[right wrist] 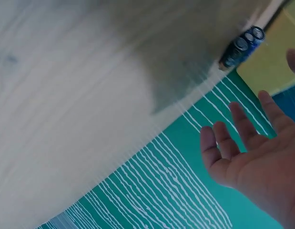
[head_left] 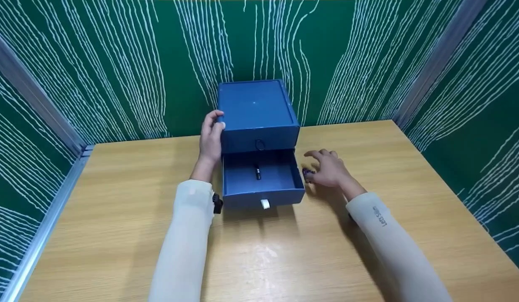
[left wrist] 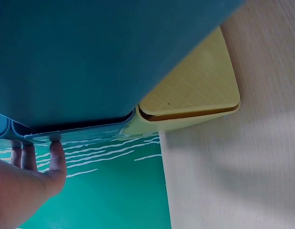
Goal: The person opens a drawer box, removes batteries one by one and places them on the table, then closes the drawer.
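A blue drawer box (head_left: 255, 105) stands against the back wall. Its lower visible drawer (head_left: 263, 200), with a white pull tab, is pulled out and contains a small black stick-like item (head_left: 258, 172). My left hand (head_left: 209, 140) rests against the box's left side, fingertips touching it near the top front corner; the left wrist view shows those fingertips (left wrist: 55, 148) at the blue edge. To the right of the drawer, my right hand (head_left: 329, 170) hovers with spread, loosely bent fingers. Beside it a small dark blue item with round silvery parts (right wrist: 241, 46) lies on the table, apart from the fingers in the right wrist view.
A yellow section (left wrist: 195, 78) of the unit sits beneath the blue part, on the wooden table (head_left: 129, 218). Green walls (head_left: 192, 46) with white wavy lines enclose the table. The upper drawer (head_left: 242, 140) with a dark ring pull is closed.
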`<state>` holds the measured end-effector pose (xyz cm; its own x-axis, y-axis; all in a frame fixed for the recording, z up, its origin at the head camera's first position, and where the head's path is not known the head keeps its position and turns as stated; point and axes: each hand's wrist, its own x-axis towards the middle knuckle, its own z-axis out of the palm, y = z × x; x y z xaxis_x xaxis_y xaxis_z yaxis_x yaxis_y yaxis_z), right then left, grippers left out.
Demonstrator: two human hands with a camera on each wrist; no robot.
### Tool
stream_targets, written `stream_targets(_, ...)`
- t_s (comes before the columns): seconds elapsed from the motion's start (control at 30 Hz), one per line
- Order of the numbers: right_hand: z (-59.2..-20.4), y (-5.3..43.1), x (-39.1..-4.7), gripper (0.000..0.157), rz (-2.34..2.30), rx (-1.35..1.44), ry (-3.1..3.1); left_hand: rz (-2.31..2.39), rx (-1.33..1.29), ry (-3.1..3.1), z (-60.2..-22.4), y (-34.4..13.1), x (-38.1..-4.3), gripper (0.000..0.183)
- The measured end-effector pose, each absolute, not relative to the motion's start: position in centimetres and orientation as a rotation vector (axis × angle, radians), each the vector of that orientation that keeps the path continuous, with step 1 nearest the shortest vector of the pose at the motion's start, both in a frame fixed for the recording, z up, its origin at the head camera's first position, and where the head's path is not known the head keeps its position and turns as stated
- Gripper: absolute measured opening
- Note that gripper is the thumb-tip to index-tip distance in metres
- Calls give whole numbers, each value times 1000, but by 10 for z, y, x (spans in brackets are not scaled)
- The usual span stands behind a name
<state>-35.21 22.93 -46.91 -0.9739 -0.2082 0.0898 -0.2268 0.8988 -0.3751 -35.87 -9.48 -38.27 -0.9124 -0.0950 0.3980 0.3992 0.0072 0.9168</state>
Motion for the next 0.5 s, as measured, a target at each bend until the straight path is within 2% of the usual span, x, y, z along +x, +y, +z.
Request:
stream_targets(0.13, -461, 230, -348, 55, 742, 319, -2973, -1961, -303, -1946, -385, -94, -359, 30)
stream_targets(0.5, -444, 234, -340, 51, 780, 354, -2934, -2012, -298, -1955, -379, -95, -353, 31)
